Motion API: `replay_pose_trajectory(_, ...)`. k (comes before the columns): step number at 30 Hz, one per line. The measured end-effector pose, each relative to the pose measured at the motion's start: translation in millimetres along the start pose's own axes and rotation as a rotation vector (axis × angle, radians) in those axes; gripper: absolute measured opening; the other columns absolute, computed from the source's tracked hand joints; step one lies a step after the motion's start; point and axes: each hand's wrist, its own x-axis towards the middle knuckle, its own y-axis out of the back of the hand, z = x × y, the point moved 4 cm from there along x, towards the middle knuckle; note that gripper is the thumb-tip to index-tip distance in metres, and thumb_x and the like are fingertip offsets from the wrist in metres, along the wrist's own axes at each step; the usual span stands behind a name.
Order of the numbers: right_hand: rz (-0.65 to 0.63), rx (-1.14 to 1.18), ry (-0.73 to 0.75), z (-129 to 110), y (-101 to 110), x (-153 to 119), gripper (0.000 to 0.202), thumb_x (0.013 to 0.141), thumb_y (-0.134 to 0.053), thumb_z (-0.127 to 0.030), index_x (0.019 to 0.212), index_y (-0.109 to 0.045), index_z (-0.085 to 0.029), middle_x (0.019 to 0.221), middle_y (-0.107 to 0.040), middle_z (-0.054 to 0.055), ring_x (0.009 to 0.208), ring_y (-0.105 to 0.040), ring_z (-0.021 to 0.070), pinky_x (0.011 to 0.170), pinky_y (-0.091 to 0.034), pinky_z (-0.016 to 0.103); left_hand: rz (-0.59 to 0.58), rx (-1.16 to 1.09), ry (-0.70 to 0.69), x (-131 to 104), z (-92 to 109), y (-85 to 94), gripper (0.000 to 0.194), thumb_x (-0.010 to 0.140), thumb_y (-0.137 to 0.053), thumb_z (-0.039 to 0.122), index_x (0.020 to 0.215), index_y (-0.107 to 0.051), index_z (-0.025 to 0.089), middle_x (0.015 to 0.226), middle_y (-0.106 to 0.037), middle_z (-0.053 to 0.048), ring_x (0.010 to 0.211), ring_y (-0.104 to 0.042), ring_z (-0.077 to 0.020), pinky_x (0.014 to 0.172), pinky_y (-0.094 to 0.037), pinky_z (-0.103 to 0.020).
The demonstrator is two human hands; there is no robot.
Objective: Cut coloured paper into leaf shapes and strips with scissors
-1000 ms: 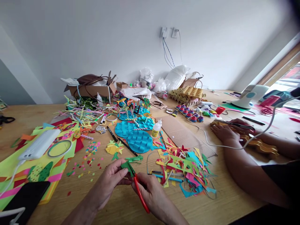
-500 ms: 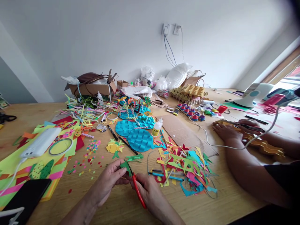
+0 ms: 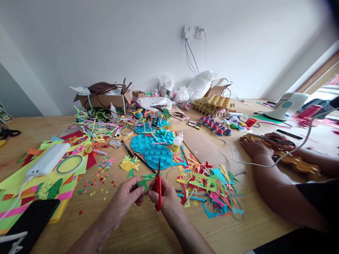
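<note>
Between the fingers of my left hand (image 3: 126, 197) is a small piece of green paper (image 3: 143, 185). My right hand (image 3: 166, 199) grips red-handled scissors (image 3: 159, 190), whose blades point away from me and upright, apart from the paper. My right fingertips are close to the paper's right edge; whether they touch it I cannot tell. Just beyond my hands lie green paper strips (image 3: 150, 176) and a yellow paper fish (image 3: 128, 164). Farther off are blue paper discs (image 3: 158, 157) with folded strips on them, and a glue bottle (image 3: 177, 143) standing upright.
Paper scraps (image 3: 212, 187) are heaped to the right, beside a cardboard sheet (image 3: 203, 144). Coloured paper sheets (image 3: 16, 183), a white power bank (image 3: 49, 158) and a black phone (image 3: 31, 224) lie left. At right, another person's hands (image 3: 255, 146) work on a piece of egg carton (image 3: 296, 163).
The scissors have come away from the green paper and swung upright in my right hand. My right fingers have moved in towards the paper, which my left hand still holds.
</note>
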Motion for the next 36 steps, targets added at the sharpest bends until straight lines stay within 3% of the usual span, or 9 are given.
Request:
replay_pose_trajectory(10,-0.003,-0.031,0.021,0,0,1,0.023,0.060,-0.064,-0.027,0.072,-0.047,-0.018,0.063,-0.047,-0.004,0.056,-0.042,0.0102,0.050,-0.033,0.020,-0.010,0.087,-0.022,5,-4,9.7,0.016,0.068,-0.061,0.031,0.064,-0.058,0.016,0.048,-0.052,0.003,0.048,-0.048,-0.0117,0.047,-0.039,-0.022)
replay_pose_trajectory(17,-0.047,-0.262,0.034,10,5,-7,0.016,0.073,-0.056,-0.031,0.072,-0.049,-0.017,0.058,-0.042,-0.005,0.053,-0.037,0.0089,0.048,-0.030,0.020,0.077,0.088,-0.046,1,7,16.9,0.018,0.071,-0.057,0.031,0.060,-0.054,0.017,0.049,-0.049,0.004,0.048,-0.045,-0.0111,0.048,-0.038,-0.021)
replay_pose_trajectory(24,0.016,-0.154,0.065,2,7,-6,0.021,0.068,-0.063,-0.032,0.075,-0.050,-0.017,0.069,-0.050,-0.002,0.060,-0.043,0.0109,0.054,-0.034,0.022,0.025,0.087,-0.026,2,4,12.8,0.018,0.072,-0.053,0.032,0.064,-0.054,0.016,0.050,-0.051,0.004,0.049,-0.046,-0.0115,0.049,-0.039,-0.023)
replay_pose_trajectory(36,0.078,-0.007,0.030,4,5,4,0.022,0.059,-0.065,-0.026,0.072,-0.049,-0.018,0.066,-0.049,-0.003,0.058,-0.045,0.0104,0.053,-0.035,0.021,-0.047,0.097,-0.016,0,-7,11.1,0.021,0.076,-0.049,0.035,0.070,-0.053,0.016,0.056,-0.051,0.003,0.052,-0.048,-0.0112,0.048,-0.040,-0.022)
